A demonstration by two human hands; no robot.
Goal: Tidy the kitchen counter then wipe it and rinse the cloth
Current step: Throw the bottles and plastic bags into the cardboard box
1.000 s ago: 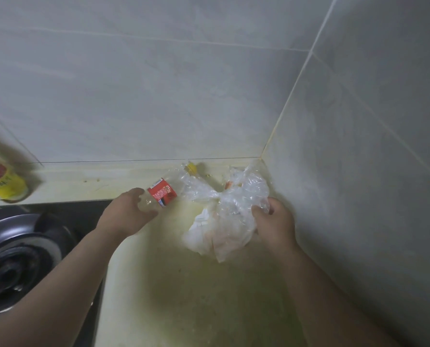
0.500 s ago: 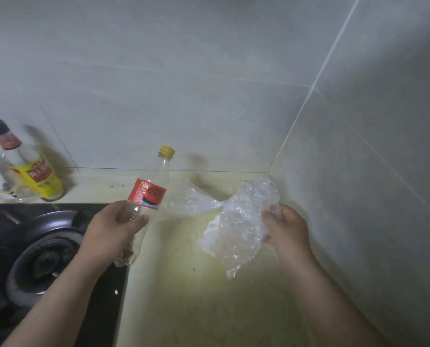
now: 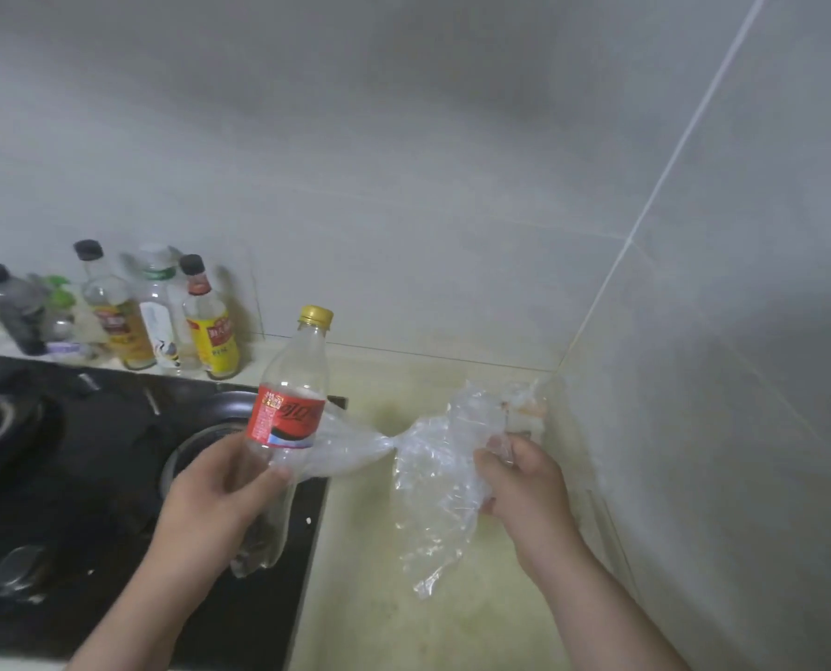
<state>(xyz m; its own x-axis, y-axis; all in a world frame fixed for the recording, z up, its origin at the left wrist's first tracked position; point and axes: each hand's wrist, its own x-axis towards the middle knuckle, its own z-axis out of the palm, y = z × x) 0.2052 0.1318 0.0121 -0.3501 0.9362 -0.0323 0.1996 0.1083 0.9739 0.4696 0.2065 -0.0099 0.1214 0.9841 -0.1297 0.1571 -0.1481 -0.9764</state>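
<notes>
My left hand (image 3: 215,496) grips an empty clear plastic bottle (image 3: 285,409) with a red label and yellow cap, held upright above the stove's right edge. My right hand (image 3: 525,481) grips a crumpled clear plastic bag (image 3: 438,472), lifted off the stained yellowish counter (image 3: 384,598). A twisted part of the bag stretches left to the bottle. Something pale and orange (image 3: 525,404) lies in the counter's far corner behind the bag; I cannot tell what it is.
A black gas stove (image 3: 89,452) with burners fills the left side. Several condiment bottles (image 3: 162,317) stand along the back wall behind it. Grey tiled walls meet in a corner (image 3: 612,278) close on the right.
My left hand has raised the bottle from lying on the counter to upright and carried it left. My right hand has lifted the bag off the counter. The view has shifted left.
</notes>
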